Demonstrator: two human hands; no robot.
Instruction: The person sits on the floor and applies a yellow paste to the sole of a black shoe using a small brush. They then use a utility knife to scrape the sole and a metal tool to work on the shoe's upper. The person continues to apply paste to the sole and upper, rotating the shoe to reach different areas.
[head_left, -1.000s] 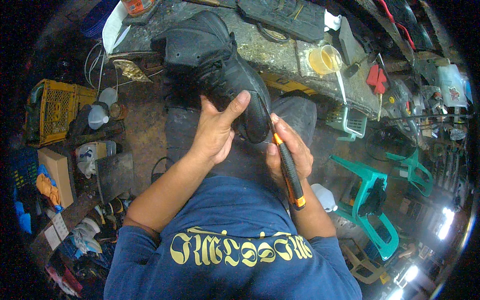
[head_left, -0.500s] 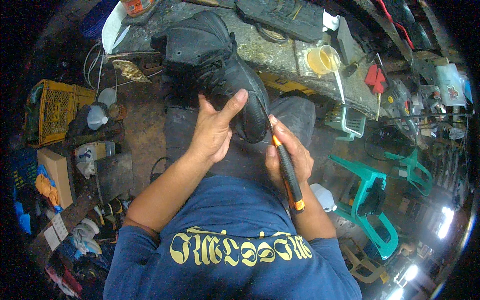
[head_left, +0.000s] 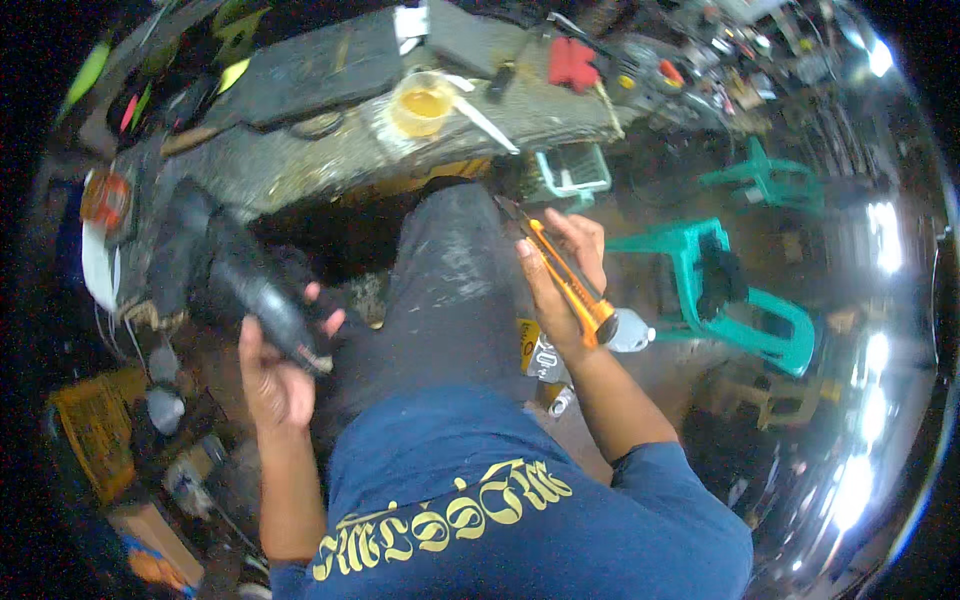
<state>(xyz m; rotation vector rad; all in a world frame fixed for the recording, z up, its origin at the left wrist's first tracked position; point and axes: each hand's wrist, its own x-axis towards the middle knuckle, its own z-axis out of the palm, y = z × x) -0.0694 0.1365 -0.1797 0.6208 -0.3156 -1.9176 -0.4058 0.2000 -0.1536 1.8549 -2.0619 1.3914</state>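
Note:
My left hand (head_left: 283, 372) grips the toe end of a black shoe (head_left: 250, 279) at the left, its fingertips showing beside it; the shoe is blurred by motion. In my right hand (head_left: 563, 257) is an orange and black utility knife (head_left: 565, 280), its slim blade pointing up and left, apart from the shoe. My dark trousered leg lies between the two hands.
A worktop (head_left: 300, 162) runs along the top, bearing a dark board (head_left: 300, 70), a cup of amber substance (head_left: 424, 108) and red-handled tools (head_left: 572, 62). A green basket (head_left: 570, 172) sits below it. Green plastic chairs (head_left: 765, 335) stand right; a yellow crate (head_left: 85, 410) lies left.
My view has swung, shifting the scene. My left hand has carried the shoe down-left, away from the knife; my right hand has lifted the knife clear of the shoe's toe.

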